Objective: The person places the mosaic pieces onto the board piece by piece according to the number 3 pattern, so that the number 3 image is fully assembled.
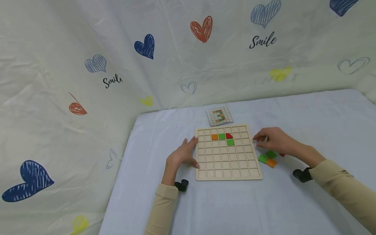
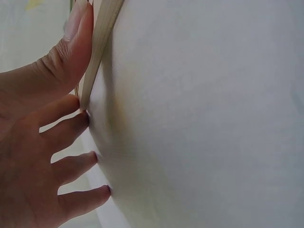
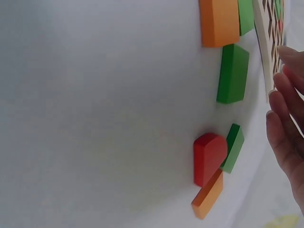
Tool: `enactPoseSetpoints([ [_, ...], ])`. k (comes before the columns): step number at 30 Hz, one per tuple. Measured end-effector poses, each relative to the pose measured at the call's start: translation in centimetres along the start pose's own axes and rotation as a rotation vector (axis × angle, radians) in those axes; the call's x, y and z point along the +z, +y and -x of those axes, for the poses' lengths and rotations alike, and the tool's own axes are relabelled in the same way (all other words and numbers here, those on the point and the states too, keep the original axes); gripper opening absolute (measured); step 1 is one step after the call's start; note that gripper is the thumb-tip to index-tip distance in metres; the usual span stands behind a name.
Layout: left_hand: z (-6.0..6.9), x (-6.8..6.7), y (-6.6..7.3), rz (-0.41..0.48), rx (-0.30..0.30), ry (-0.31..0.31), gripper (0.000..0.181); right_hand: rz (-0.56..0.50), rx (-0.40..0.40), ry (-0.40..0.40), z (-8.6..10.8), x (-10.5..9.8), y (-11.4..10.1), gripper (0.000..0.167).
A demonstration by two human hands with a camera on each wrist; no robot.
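Note:
A square wooden grid board (image 1: 229, 169) lies on the table. Set in its upper cells are an orange tile (image 1: 215, 137), a green tile (image 1: 221, 136), a red tile with a rounded corner (image 1: 229, 135) and a second green tile (image 1: 230, 142). My left hand (image 1: 182, 155) rests along the board's left edge, its fingers spread; the thumb (image 2: 71, 57) touches the rim. Beside the right edge hovers my right hand (image 1: 274, 140), fingers loosely bent, with no tile visible in them. Loose green (image 3: 233, 73), orange (image 3: 221, 23) and red (image 3: 209, 156) pieces lie near it.
Behind the board lies a small pattern card (image 1: 219, 116) printed with a coloured grid. A white cloth (image 1: 229, 209) covers the table. A curtain with hearts (image 1: 164, 71) hangs behind and at the left. Dark wrist devices (image 1: 302, 175) sit under both forearms.

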State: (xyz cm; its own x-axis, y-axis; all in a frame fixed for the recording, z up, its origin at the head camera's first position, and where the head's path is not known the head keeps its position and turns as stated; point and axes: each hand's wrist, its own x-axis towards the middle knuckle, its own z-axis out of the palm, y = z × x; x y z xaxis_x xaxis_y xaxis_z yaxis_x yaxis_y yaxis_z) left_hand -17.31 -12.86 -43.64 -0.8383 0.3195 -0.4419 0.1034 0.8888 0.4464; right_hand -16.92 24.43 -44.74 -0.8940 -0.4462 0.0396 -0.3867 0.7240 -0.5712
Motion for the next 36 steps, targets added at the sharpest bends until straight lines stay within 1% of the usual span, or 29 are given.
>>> enactPoseSetpoints([
  [7, -0.2, 0.0, 0.0, -0.011, 0.003, -0.006, 0.119, 0.017, 0.011, -0.013, 1.2, -0.3, 0.5, 0.021],
  [13, -0.1, 0.0, 0.1, -0.008, 0.008, -0.007, 0.120, 0.047, 0.002, 0.005, 2.1, -0.2, 1.0, 0.022],
  [21, -0.1, 0.1, -0.1, -0.012, 0.009, -0.011, 0.120, 0.042, -0.029, 0.012, 3.4, -0.1, 1.2, 0.021],
  [28, -0.1, 0.1, -0.1, -0.011, 0.004, -0.007, 0.120, 0.029, -0.035, 0.018, 4.4, 0.1, 1.0, 0.023],
  [36, 0.0, 0.0, 0.0, -0.020, 0.001, -0.004, 0.120, 0.059, -0.108, 0.077, 5.7, 0.7, 1.2, 0.026],
])
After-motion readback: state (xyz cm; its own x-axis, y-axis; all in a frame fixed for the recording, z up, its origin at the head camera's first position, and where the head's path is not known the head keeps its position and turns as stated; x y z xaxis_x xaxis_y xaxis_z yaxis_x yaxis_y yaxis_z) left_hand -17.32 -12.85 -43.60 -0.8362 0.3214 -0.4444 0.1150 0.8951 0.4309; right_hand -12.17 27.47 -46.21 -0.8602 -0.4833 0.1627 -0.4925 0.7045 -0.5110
